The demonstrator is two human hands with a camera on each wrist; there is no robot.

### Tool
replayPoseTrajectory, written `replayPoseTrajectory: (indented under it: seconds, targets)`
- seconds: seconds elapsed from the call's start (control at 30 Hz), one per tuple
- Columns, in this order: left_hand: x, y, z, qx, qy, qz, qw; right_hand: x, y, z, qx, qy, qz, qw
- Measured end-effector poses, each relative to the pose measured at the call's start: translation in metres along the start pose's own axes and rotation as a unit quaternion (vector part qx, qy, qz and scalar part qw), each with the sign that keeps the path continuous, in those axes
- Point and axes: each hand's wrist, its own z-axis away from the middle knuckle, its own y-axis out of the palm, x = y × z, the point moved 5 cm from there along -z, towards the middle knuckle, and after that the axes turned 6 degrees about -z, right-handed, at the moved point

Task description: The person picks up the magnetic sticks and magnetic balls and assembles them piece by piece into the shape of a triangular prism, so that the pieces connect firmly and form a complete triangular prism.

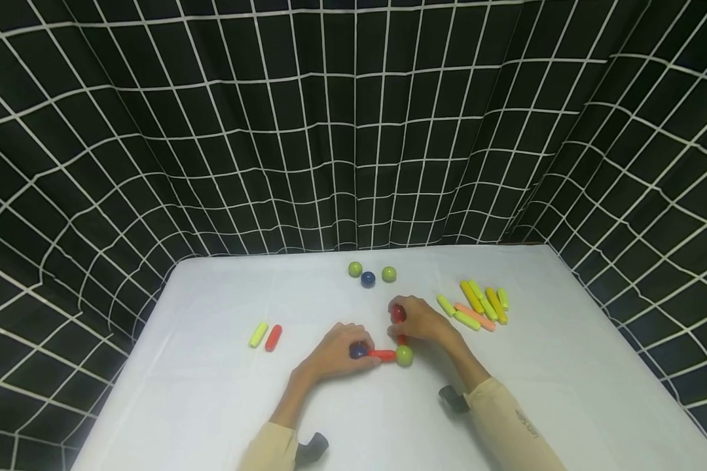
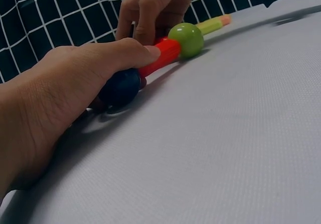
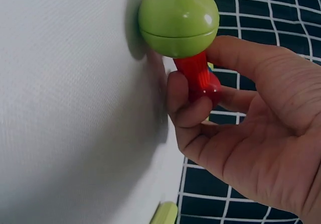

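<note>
In the head view, my left hand (image 1: 332, 355) grips a dark blue ball (image 1: 359, 350), its thumb lying along a red stick (image 1: 383, 355). That stick runs from the blue ball to a green ball (image 1: 404, 356). My right hand (image 1: 422, 320) curls round a red ball (image 1: 397, 313) and a second red stick (image 1: 402, 340), which meets the same green ball at an angle to the first. In the right wrist view, the right hand's fingers surround the red ball (image 3: 213, 89) behind the green ball (image 3: 179, 20). Its palm hides part of the joint.
Two green balls (image 1: 389, 274) and a blue ball (image 1: 368, 279) lie at the table's back. Several yellow and light green sticks and an orange stick (image 1: 476, 316) lie to the right. A light green stick (image 1: 258, 334) and a red stick (image 1: 273, 338) lie left. Black gridded cloth surrounds the white table (image 1: 212, 405).
</note>
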Motion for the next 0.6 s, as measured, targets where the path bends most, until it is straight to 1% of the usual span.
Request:
replayPoseTrajectory:
  seconds: [0.13,0.3,0.43,0.53,0.57,0.6]
  targets:
    - [0.000,0.000,0.001,-0.004,-0.005,0.002,1.0000,-0.001,-0.001,-0.001,0.010,0.001,-0.004,0.9999]
    - [0.001,0.001,0.002,0.005,-0.016,-0.004,0.9999,0.002,-0.006,0.004,0.034,-0.007,0.019,0.9992]
    - [0.001,0.000,0.003,0.007,-0.008,-0.009,0.9999,0.005,-0.010,0.012,0.051,-0.025,0.030,0.9980]
    - [-0.001,-0.003,0.002,0.014,-0.002,-0.002,0.9999,0.006,-0.014,0.021,0.080,-0.043,0.038,0.9952]
    - [-0.003,-0.005,0.001,0.019,-0.006,0.002,0.9998,0.006,-0.014,0.025,0.095,-0.048,0.040,0.9935]
    - [-0.004,-0.009,0.000,0.023,-0.017,0.001,0.9996,0.006,-0.015,0.028,0.113,-0.051,0.042,0.9914]
